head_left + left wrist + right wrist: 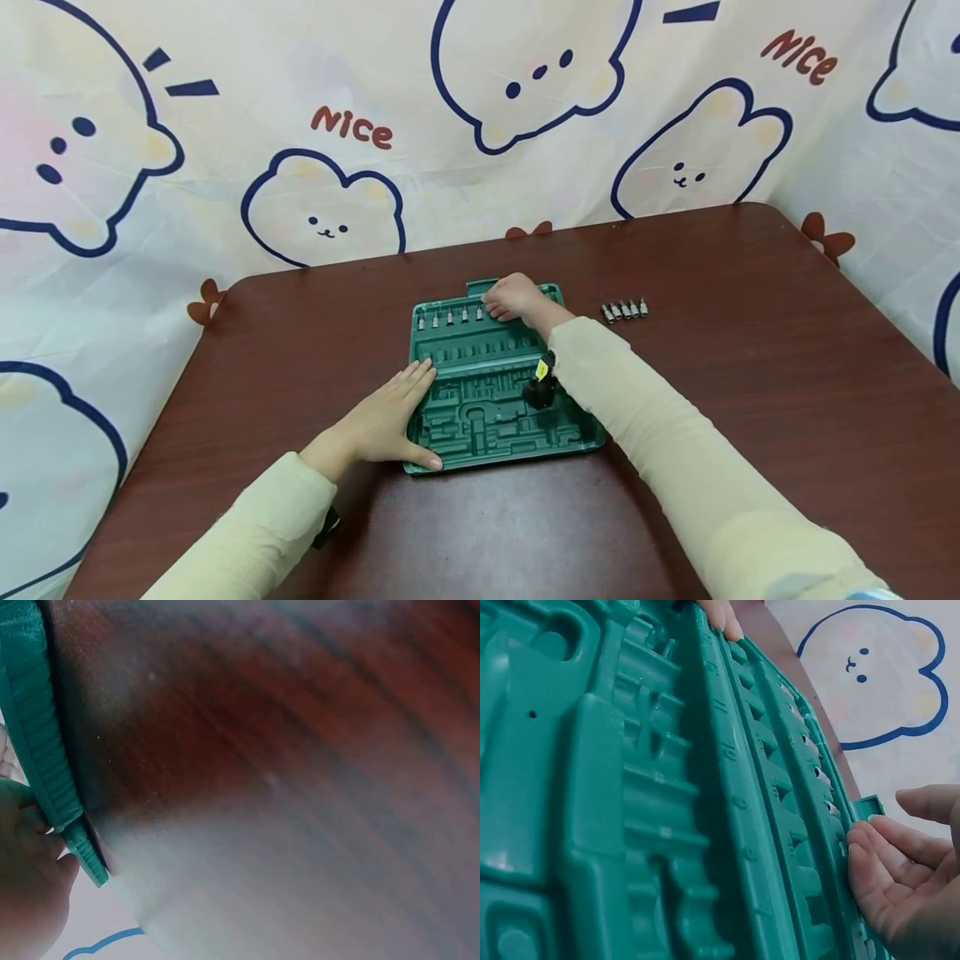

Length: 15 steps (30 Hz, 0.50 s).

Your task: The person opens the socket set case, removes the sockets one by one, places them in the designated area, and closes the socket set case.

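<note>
A green plastic tool case (454, 442) lies unfolded on the table, with moulded recesses in both halves. In its far half, several silver socket bits (450, 317) stand in a row of slots. My right hand (517, 298) is at the right end of that row. The right wrist view shows its fingertips (859, 847) pressing on the slot row, with the thumb held apart from them. Whatever lies under those fingertips is hidden. My left hand (386, 417) rests on the case's left edge, its fingers straight and its thumb at the near corner.
Right of the case, several more silver socket bits (625, 310) stand close together on the brown table (750, 350). A latch tab (482, 287) juts from the case's far edge. Behind the table hangs a cloth (465, 192) printed with cartoon bears.
</note>
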Motion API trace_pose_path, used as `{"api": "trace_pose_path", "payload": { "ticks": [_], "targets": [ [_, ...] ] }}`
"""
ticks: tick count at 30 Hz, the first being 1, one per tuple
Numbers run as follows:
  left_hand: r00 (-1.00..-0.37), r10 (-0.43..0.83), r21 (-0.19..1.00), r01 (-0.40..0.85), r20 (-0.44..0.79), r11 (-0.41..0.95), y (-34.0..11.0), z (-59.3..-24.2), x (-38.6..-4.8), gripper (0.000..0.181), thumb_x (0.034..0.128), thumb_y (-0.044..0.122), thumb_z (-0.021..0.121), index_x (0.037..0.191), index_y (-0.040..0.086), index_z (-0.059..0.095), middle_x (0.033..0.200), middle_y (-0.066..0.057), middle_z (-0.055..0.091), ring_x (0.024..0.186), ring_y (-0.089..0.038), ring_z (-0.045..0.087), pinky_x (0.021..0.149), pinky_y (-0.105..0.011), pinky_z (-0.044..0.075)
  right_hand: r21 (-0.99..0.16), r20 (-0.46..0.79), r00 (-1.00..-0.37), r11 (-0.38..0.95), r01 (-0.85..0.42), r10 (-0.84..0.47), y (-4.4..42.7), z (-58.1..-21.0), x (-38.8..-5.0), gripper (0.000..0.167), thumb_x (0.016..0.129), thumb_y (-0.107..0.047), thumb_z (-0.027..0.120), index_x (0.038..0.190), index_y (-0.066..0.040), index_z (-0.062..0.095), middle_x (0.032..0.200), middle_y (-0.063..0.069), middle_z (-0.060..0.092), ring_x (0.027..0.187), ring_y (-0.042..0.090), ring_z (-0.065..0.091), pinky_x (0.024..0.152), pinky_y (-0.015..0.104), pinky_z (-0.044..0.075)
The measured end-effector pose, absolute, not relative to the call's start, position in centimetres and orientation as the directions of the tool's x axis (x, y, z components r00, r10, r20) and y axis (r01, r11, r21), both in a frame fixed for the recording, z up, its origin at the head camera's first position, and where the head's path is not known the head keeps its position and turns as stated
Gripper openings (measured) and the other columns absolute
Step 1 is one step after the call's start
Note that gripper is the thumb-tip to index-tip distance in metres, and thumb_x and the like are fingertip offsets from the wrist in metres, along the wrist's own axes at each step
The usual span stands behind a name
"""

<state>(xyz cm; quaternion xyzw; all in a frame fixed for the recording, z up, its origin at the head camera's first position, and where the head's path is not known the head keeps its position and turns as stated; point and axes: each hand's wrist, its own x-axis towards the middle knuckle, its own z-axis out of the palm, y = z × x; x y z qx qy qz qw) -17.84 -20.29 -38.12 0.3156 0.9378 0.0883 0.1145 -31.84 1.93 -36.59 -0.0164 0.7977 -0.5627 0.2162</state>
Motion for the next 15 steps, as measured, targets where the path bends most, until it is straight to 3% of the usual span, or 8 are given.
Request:
{"api": "trace_pose_path", "payload": {
  "ticks": [5,8,11,14,15],
  "targets": [
    [-0.776,0.613,0.238,0.574,-0.145,0.783,-20.3,-37.9,-18.0,0.12,0.0536,0.079,0.049,0.138,0.0,0.013,0.142,-0.014,0.01,0.129,-0.027,0.007,0.102,-0.04,0.012,-0.892,-0.309,-0.913,0.414,0.182,-0.265,1.3,-36.4,-32.3,0.023,0.088,-0.015,0.051,0.101,0.001,0.06,0.094,0.012,0.057,0.078,0.02,0.054,0.065,0.027,0.046],
    [-0.77,0.622,0.236,0.585,-0.138,0.776,-20.4,-37.8,-18.0,0.12,0.0538,0.078,0.049,0.137,-0.001,0.013,0.142,-0.015,0.01,0.129,-0.028,0.007,0.101,-0.041,0.013,-0.881,-0.301,-0.919,0.443,0.166,-0.254,0.9,-36.4,-32.5,0.02,0.088,-0.015,0.05,0.081,0.0,0.062,0.079,0.008,0.056,0.067,0.017,0.051,0.06,0.026,0.045],
    [-0.768,0.624,0.236,0.586,-0.143,0.775,-20.5,-37.8,-18.0,0.12,0.0539,0.078,0.049,0.138,0.0,0.012,0.142,-0.014,0.009,0.129,-0.027,0.006,0.102,-0.04,0.012,-0.862,-0.312,-0.921,0.477,0.172,-0.233,0.5,-36.5,-32.5,0.036,0.088,-0.015,0.048,0.053,-0.007,0.048,0.056,0.004,0.045,0.049,0.014,0.041,0.05,0.024,0.039],
    [-0.765,0.627,0.249,0.584,-0.148,0.772,-20.4,-37.9,-17.8,0.12,0.0542,0.077,0.05,0.138,0.0,0.011,0.142,-0.014,0.008,0.129,-0.027,0.005,0.102,-0.04,0.012,-0.822,-0.35,-0.913,0.537,0.192,-0.21,-0.1,-36.6,-32.5,0.045,0.089,-0.016,0.047,0.047,-0.013,0.031,0.045,0.001,0.028,0.04,0.014,0.028,0.045,0.026,0.032],
    [-0.765,0.627,0.253,0.584,-0.148,0.772,-20.4,-38.0,-17.8,0.12,0.0543,0.077,0.05,0.138,0.0,0.012,0.142,-0.014,0.008,0.129,-0.027,0.005,0.102,-0.04,0.012,-0.805,-0.363,-0.909,0.56,0.196,-0.203,-0.2,-36.6,-32.5,0.044,0.089,-0.017,0.046,0.048,-0.013,0.033,0.044,0.0,0.026,0.039,0.014,0.026,0.045,0.026,0.031]
  ]
}}
